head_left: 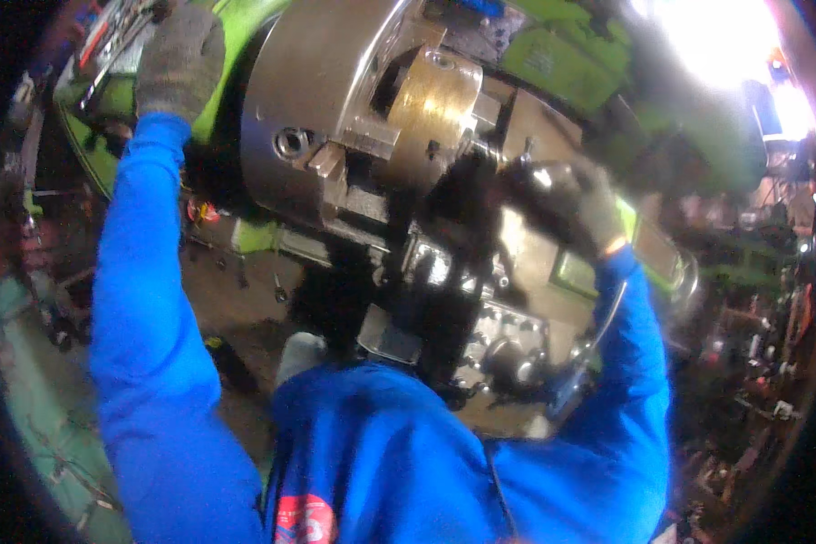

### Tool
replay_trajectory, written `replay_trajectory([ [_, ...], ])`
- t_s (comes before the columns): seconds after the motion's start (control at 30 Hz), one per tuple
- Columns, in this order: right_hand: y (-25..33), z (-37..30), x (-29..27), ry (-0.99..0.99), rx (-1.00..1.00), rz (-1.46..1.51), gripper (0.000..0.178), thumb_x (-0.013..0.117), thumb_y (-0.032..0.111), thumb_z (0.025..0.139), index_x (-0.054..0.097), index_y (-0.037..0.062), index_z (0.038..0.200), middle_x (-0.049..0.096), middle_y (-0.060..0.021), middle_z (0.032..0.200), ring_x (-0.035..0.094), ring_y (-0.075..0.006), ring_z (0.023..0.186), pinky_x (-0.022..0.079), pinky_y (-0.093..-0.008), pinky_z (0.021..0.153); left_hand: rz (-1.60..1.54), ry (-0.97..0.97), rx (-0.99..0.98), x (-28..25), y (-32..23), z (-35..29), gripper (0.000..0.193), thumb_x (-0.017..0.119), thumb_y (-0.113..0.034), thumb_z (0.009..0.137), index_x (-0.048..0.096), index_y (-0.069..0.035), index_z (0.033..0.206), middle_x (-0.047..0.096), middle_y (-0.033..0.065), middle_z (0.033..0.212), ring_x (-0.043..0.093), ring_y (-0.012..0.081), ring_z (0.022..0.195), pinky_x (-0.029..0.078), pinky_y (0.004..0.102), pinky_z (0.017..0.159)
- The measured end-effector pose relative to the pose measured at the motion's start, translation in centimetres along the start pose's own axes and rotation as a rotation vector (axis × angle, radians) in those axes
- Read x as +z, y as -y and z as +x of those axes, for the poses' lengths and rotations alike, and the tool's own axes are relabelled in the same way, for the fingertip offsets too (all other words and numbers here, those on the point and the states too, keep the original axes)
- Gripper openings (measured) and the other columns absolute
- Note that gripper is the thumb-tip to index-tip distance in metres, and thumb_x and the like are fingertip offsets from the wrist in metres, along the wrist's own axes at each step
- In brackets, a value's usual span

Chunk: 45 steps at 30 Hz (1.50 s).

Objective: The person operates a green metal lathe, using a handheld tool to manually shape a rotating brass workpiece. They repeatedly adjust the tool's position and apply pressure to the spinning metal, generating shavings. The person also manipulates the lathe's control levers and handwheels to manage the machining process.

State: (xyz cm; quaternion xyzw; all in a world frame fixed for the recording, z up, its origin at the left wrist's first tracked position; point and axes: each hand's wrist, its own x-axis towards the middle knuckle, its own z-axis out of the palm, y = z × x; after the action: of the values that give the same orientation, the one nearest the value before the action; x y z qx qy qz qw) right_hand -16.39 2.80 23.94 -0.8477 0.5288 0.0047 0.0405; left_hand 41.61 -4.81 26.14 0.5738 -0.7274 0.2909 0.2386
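A large steel lathe chuck (290,100) fills the upper middle, its jaws around a brass-coloured round workpiece (435,95). My left hand (179,63), in a grey knit glove, rests over the green headstock (236,36) left of the chuck; its fingers are too dark to make out. To the right of the workpiece, my right hand (594,204), also gloved, is curled at a dark, shiny rounded thing (542,179) whose kind I cannot make out. Shadow and blur hide its fingertips.
Below the chuck are the carriage and a tool post area (426,263), with a metal block holding several bolts (503,349) nearer me. Long-handled tools (113,59) lie at the far left. A bright light (716,36) glares at the upper right.
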Motion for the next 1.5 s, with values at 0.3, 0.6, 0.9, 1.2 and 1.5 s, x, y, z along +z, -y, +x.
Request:
replay_trajectory([
  [0.3,4.0,-3.6,-1.6,0.228,0.164,0.442,0.025,0.068,0.022,0.095,0.071,0.0054,0.114,0.073,-0.021,0.107,0.07,-0.038,0.1,0.054,-0.0449,0.089,0.187,0.008,0.156,3.5,3.9,-0.3,0.014,0.059,-0.022,0.097,0.063,-0.008,0.097,0.064,0.0166,0.099,0.063,0.0398,0.097,0.051,0.0515,0.085],
  [0.6,1.9,-7.7,5.4,0.412,0.155,0.372,0.025,0.072,0.024,0.083,0.076,0.0081,0.102,0.075,-0.02,0.103,0.072,-0.038,0.098,0.056,-0.0436,0.086,0.176,0.044,0.11,2.1,1.9,0.2,0.014,0.059,-0.021,0.098,0.063,-0.009,0.097,0.064,0.0163,0.1,0.063,0.0392,0.099,0.051,0.0513,0.087],
  [0.9,2.1,-6.2,0.9,-0.251,0.177,0.455,0.035,0.067,0.036,0.097,0.071,0.0094,0.119,0.074,-0.0167,0.109,0.072,-0.0365,0.101,0.055,-0.0444,0.088,0.021,-0.022,0.019,1.6,-0.1,0.8,0.013,0.059,-0.021,0.097,0.064,-0.009,0.097,0.064,0.0155,0.102,0.062,0.0387,0.1,0.051,0.0506,0.088],
  [1.2,-0.8,-1.1,-1.7,-0.474,0.29,0.315,0.052,0.08,0.018,0.083,0.064,0.0184,0.133,0.072,-0.0151,0.115,0.069,-0.037,0.106,0.056,-0.0443,0.085,0.019,-0.073,0.117,0.4,-0.7,1.4,0.013,0.059,-0.018,0.096,0.063,-0.008,0.09,0.063,0.0163,0.092,0.063,0.0396,0.092,0.051,0.0519,0.081],
  [1.5,-7.4,0.4,2.7,-0.225,0.276,-0.135,0.062,0.061,0.018,0.095,0.044,0.0366,0.151,0.069,-0.0135,0.105,0.07,-0.0356,0.091,0.056,-0.0492,0.073,-0.052,-0.016,0.027,-1.2,-1.1,1.2,0.011,0.066,-0.018,0.091,0.064,-0.007,0.093,0.064,0.0143,0.093,0.064,0.0373,0.092,0.052,0.0499,0.081],
])
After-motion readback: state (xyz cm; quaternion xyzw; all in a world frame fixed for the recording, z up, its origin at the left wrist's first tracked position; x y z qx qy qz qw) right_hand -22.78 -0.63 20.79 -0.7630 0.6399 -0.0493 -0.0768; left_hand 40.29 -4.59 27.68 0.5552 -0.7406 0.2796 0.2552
